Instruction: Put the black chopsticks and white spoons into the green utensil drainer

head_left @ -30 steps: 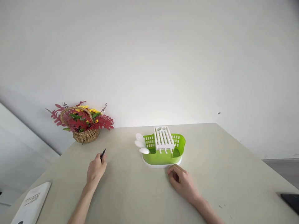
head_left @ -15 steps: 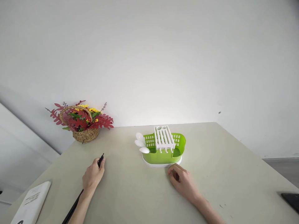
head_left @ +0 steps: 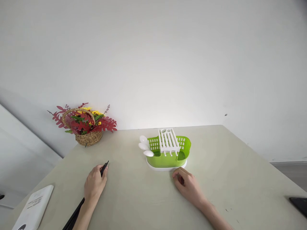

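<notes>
My left hand [head_left: 94, 184] rests on the beige table [head_left: 144, 198], its fingers closed round long black chopsticks [head_left: 104, 166]; their tips poke out past my fingers and the other end runs back beside my forearm. A green cutlery drainer [head_left: 168, 153] with a white slotted rack and a white base stands at the table's middle. Three white spoons [head_left: 144, 147] stick out of its left side. My right hand [head_left: 188, 185] lies curled on the table, fingertips touching the drainer's white base, with nothing visibly in it.
A wicker basket of red and yellow flowers [head_left: 84, 124] stands at the back left by the wall. A white booklet [head_left: 33, 207] lies at the front left edge. A dark flat object [head_left: 299, 204] lies at the right edge.
My left hand has drawn back a little toward me with the chopsticks, whose long end now shows beside my forearm. My right hand has barely moved.
</notes>
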### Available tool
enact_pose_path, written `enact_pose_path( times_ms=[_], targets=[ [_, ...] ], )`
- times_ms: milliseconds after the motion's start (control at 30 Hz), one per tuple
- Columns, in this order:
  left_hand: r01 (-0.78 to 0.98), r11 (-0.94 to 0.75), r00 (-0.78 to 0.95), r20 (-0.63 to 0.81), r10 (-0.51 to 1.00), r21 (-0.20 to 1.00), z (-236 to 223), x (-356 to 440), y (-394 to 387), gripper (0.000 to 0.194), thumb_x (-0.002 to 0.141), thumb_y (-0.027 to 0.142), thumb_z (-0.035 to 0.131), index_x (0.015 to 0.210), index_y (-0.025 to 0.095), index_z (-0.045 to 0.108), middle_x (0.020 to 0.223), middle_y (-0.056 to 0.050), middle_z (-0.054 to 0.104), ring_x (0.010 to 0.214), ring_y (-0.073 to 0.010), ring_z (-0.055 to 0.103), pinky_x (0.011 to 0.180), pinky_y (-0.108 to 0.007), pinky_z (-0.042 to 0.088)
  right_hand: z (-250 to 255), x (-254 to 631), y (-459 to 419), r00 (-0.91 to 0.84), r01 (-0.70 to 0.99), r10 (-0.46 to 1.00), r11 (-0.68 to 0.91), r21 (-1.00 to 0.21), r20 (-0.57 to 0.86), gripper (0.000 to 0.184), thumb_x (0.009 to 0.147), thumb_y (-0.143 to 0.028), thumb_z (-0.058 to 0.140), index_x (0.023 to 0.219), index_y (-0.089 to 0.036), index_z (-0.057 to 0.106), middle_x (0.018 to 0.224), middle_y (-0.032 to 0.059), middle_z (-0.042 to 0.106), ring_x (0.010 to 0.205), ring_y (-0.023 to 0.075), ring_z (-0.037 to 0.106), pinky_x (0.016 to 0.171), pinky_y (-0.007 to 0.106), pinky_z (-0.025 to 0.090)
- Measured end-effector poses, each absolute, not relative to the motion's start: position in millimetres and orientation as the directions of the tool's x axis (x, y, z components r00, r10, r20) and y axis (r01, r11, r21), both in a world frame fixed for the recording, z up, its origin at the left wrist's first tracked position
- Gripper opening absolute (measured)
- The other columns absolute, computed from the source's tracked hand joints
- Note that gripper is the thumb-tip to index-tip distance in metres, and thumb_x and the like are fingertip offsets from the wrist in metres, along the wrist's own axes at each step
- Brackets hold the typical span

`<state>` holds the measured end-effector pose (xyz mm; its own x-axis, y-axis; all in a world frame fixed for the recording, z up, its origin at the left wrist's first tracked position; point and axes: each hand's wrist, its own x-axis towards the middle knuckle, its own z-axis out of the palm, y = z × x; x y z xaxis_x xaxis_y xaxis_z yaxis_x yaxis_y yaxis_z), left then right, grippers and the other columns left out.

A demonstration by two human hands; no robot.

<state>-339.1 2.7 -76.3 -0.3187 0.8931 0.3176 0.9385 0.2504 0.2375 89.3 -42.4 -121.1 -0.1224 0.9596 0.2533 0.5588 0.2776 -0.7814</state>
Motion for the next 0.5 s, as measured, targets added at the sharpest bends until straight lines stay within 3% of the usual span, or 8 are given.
enact_pose_path(
  times_ms=[267,500],
  targets=[
    [0.943,0.22,-0.304,0.372,0.877,0.252,-76.7,-339.6,0.3,0.051,0.091,0.057,0.037,0.106,0.017,0.066,0.107,-0.017,0.071,0.104,-0.0352,0.069,0.09,-0.047,0.057,-119.6,88.8,-42.9,-0.115,0.56,0.963,0.267,-0.784,0.245,0.011,0.087,-0.018,0.051,0.087,-0.025,0.061,0.075,-0.0024,0.061,0.062,0.0157,0.055,0.061,0.027,0.044],
    [0.92,0.248,-0.343,0.318,0.884,0.302,-73.7,-342.5,1.2,0.049,0.089,0.058,0.043,0.108,0.019,0.066,0.11,-0.016,0.072,0.107,-0.0356,0.068,0.092,-0.047,0.057,-118.6,89.1,-43.0,-0.122,0.551,0.963,0.266,-0.791,0.239,0.011,0.088,-0.02,0.051,0.087,-0.024,0.061,0.075,-0.0017,0.06,0.062,0.0156,0.054,0.06,0.027,0.044]
  ],
)
